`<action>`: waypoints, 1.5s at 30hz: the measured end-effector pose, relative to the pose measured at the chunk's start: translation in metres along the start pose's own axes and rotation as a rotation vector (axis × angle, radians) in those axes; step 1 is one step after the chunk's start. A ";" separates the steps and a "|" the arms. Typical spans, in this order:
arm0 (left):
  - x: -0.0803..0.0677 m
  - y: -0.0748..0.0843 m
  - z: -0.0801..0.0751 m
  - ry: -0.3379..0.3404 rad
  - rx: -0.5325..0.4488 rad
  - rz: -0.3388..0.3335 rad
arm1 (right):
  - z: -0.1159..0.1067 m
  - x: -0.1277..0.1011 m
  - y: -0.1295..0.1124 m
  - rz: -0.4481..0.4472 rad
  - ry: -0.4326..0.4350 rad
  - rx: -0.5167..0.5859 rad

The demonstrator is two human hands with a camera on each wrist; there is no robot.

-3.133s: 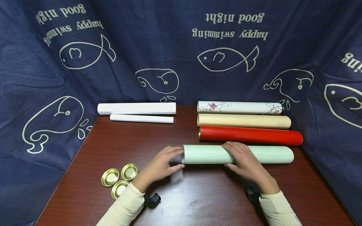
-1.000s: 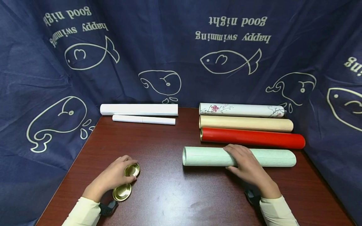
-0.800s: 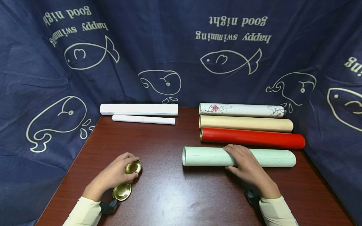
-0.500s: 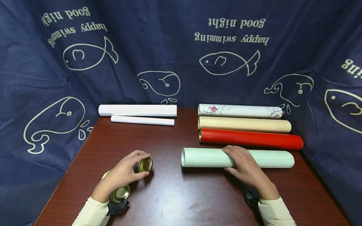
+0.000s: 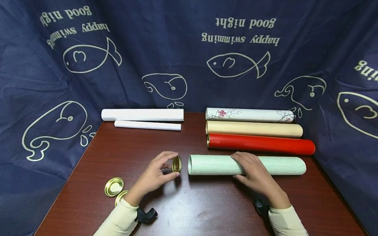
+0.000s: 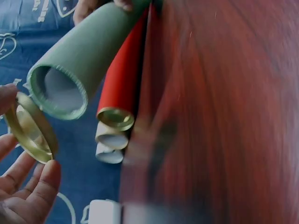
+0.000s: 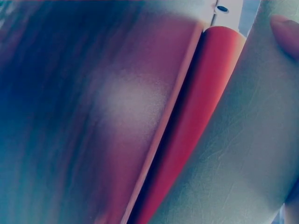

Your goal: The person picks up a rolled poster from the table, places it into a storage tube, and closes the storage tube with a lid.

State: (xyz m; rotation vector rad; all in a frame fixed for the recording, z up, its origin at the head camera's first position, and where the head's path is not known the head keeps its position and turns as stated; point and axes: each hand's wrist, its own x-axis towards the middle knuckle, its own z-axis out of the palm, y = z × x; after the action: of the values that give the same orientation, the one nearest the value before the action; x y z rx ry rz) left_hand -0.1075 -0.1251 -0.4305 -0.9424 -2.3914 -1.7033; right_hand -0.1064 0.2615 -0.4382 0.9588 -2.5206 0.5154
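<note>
My left hand point(image 5: 156, 172) pinches a gold metal lid point(image 5: 177, 164) by its rim, thumb below and fingers above. The lid stands on edge just left of the open end of a pale green cardboard tube point(image 5: 212, 164). In the left wrist view the lid point(image 6: 32, 128) is close beside the hollow mouth of the green tube point(image 6: 79, 70). My right hand point(image 5: 255, 172) grips the green tube around its middle from above. Two more gold lids lie on the table at left: one lid point(image 5: 114, 186) fully visible, the other lid point(image 5: 120, 197) partly behind my left forearm.
Behind the green tube lie a red tube point(image 5: 260, 143), a tan tube point(image 5: 254, 128) and a white flower-print tube point(image 5: 251, 115). Two white paper rolls, a thick roll point(image 5: 141, 114) and a thin roll point(image 5: 147, 125), lie at the back left. Blue cloth point(image 5: 189, 39) walls the brown table point(image 5: 200, 209).
My left hand has gone from the tube's open end to the lids, picked one up and carried it right to the tube's mouth. My right hand stays on the tube.
</note>
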 end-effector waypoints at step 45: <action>0.029 -0.002 0.029 -0.117 0.107 -0.043 | -0.017 -0.011 0.017 -0.059 -0.025 -0.037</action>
State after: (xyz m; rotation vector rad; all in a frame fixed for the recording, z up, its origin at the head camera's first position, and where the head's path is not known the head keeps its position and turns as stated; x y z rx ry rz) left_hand -0.1236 -0.0870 -0.4325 -1.0087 -2.5656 -1.5565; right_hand -0.1064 0.2873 -0.4318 1.0286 -2.5064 0.4397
